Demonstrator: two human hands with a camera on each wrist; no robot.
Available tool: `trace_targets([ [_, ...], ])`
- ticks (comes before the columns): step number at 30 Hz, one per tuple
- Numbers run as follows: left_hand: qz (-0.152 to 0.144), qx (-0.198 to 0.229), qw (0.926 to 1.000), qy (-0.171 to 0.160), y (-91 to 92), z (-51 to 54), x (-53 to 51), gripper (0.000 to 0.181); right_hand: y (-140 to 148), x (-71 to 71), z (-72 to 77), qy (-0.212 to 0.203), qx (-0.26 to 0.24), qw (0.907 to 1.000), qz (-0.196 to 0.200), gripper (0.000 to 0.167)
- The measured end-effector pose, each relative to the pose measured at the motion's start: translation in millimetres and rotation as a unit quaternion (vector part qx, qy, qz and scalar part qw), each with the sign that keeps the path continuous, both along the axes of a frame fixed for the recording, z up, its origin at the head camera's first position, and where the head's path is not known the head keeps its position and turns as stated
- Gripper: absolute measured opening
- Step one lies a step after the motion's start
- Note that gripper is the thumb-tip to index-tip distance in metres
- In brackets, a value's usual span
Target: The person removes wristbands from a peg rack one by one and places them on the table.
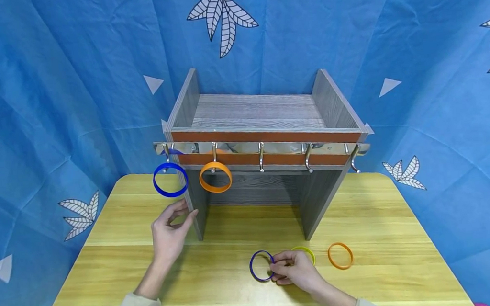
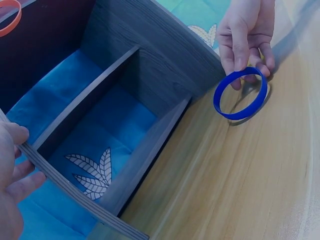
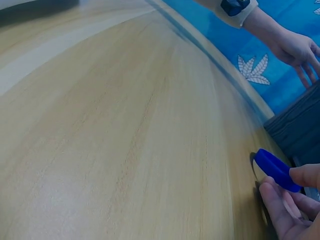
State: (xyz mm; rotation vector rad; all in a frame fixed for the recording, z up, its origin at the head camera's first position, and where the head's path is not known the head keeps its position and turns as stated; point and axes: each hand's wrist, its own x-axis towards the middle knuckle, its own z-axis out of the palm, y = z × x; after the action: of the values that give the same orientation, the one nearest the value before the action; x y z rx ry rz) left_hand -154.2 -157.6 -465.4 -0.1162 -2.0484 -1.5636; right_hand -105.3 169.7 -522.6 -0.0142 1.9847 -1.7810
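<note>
My right hand (image 1: 299, 271) pinches a thin blue ring (image 1: 251, 267) between thumb and fingers, low over the table in front of the shelf. The left wrist view shows this blue ring (image 2: 257, 102) tilted, with its shadow on the wood beside it. At the left side panel (image 1: 192, 219) of the grey wooden shelf (image 1: 258, 106), my left hand (image 1: 168, 233) grips the front edge, thumb on one side and fingers on the other. Another blue ring (image 1: 170, 194) hangs from the leftmost hook, and an orange ring (image 1: 216, 189) hangs from the hook beside it.
A metal rail (image 1: 244, 147) with several hooks runs along the shelf's front; its three right-hand hooks carry no ring. A yellow ring (image 1: 308, 250) lies partly behind my right hand, and an orange ring (image 1: 351, 255) lies farther right on the wooden table (image 1: 393, 276). Blue cloth (image 1: 108, 63) surrounds the table.
</note>
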Motion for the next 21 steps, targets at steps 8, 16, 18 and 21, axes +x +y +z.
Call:
trace_targets([
  [8, 0.0, -0.002, 1.0, 0.002, -0.3, 0.0, 0.1, 0.032, 3, 0.5, 2.4, -0.002, 0.006, 0.9999, 0.01, 0.034],
  [16, -0.003, -0.001, 1.0, 0.0, -0.3, -0.7, 0.0, 0.032, 9, 4.8, 8.7, 0.001, 0.022, 0.9996, 0.018, 0.038],
  [18, -0.003, -0.001, 1.0, 0.001, -0.4, -0.6, 0.0, 0.031, 12, 5.3, 9.3, 0.006, 0.026, 0.9994, 0.02, 0.037],
  [21, -0.002, -0.001, 1.0, 0.0, -0.6, -0.2, 0.0, 0.031, 17, 5.9, 10.5, 0.012, 0.027, 0.9993, 0.02, 0.038],
])
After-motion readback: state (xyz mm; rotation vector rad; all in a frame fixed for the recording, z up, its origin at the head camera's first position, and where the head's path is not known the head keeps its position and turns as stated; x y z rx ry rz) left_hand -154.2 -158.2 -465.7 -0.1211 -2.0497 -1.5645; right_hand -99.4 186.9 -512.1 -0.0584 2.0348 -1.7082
